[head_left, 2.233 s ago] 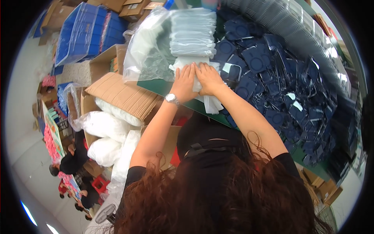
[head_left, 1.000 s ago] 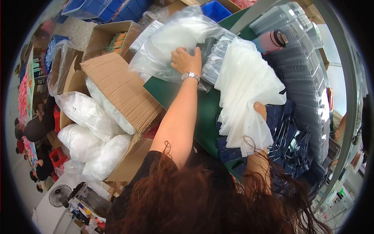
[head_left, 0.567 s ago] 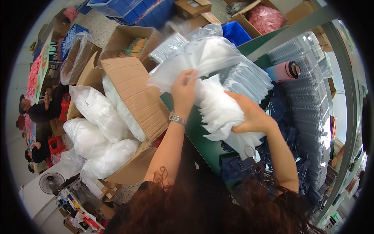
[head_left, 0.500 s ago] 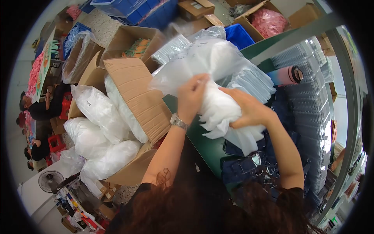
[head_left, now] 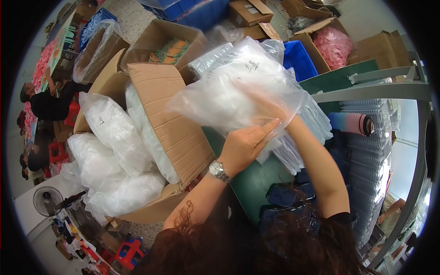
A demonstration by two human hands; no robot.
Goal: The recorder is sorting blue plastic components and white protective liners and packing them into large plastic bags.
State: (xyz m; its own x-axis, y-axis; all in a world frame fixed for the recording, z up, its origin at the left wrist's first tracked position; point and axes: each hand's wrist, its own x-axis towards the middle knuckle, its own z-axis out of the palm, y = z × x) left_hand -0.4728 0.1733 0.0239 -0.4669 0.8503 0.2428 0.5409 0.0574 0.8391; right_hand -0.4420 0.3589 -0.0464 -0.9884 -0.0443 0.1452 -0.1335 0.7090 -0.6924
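A large clear plastic bag [head_left: 192, 103] spreads above the green table [head_left: 250, 183], its mouth toward me. My left hand [head_left: 247, 144], with a metal watch on the wrist, is closed on the bag's near edge. Inside the mouth is my right hand [head_left: 263, 101], showing blurred through the film; its fingers are too smeared to read. A soft white bundle [head_left: 224, 75] fills the bag beyond that hand. Just right of the bag lie stacked flat clear sleeves [head_left: 316, 121].
At left, an open cardboard box [head_left: 160, 101] holds several filled white plastic bags [head_left: 114, 133]. A blue bin [head_left: 300, 59] stands beyond the table. To the right are stacked clear plastic trays [head_left: 369, 169], a blue-and-pink tumbler [head_left: 350, 123] and a metal frame [head_left: 376, 91]. Dark cases [head_left: 288, 195] lie nearby.
The white bundle, outside in my right hand before, is now inside the clear bag. My right hand has gone forward into the bag; my left hand has moved nearer me and right along its edge.
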